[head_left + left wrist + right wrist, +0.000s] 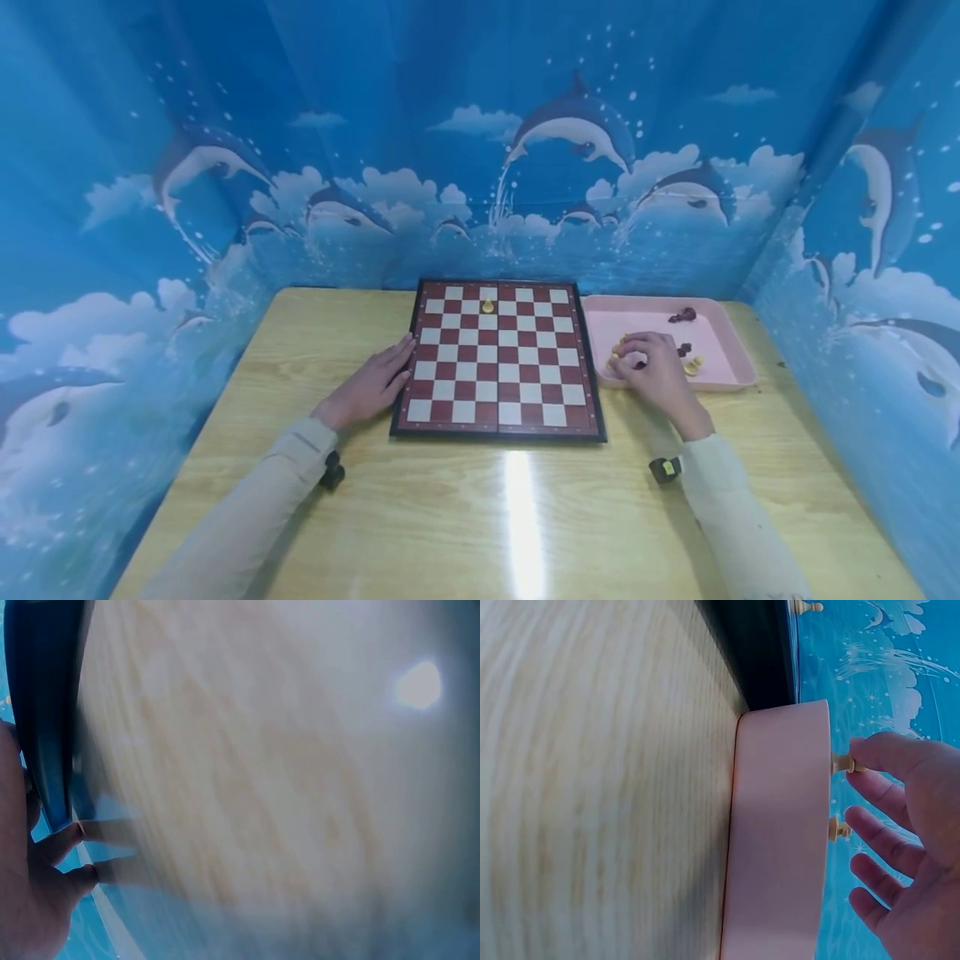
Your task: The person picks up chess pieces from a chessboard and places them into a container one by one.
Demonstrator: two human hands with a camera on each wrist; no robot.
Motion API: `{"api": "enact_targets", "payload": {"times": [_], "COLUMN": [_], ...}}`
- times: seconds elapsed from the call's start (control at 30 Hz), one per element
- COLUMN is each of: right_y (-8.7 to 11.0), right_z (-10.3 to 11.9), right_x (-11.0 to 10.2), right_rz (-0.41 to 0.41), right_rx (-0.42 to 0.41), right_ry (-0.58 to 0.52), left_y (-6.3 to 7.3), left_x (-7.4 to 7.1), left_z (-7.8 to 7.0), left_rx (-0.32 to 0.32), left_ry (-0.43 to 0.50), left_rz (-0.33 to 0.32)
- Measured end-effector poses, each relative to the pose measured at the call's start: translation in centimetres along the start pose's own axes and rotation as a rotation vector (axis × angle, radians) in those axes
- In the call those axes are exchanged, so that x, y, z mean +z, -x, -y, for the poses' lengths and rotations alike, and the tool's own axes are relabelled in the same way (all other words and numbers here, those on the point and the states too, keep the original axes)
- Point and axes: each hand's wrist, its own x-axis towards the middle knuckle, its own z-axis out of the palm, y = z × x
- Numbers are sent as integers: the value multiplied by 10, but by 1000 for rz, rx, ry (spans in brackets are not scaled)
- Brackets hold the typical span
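A red-and-white chessboard [487, 367] lies on the table, with one yellow chess piece [488, 307] standing near its far edge. My left hand [372, 382] rests along the board's left edge, fingers extended. Over the left part of a pink tray [735, 337], my right hand [660, 377] pinches a yellow chess piece [842, 763] between thumb and index finger. The other fingers of that hand are spread loosely. Another yellow piece [839, 829] shows above the tray's wall in the right wrist view, just below the pinched one.
Inside the tray are a dark red piece [682, 315] at the back, a smaller dark one [684, 350] and a yellow one [693, 366]. The tray stands against the board's right side. A blue dolphin-print curtain [480, 100] encloses the wooden table [450, 517].
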Motion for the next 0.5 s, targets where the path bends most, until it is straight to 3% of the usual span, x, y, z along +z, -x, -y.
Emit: {"api": "enact_targets", "payload": {"times": [0.5], "right_y": [-1], "right_z": [-2], "right_x": [3], "right_rz": [5], "right_rx": [0], "right_ry": [-15], "left_y": [-1], "left_x": [3], "left_z": [4], "left_rx": [6], "left_ry": [8], "left_rz": [-2]}}
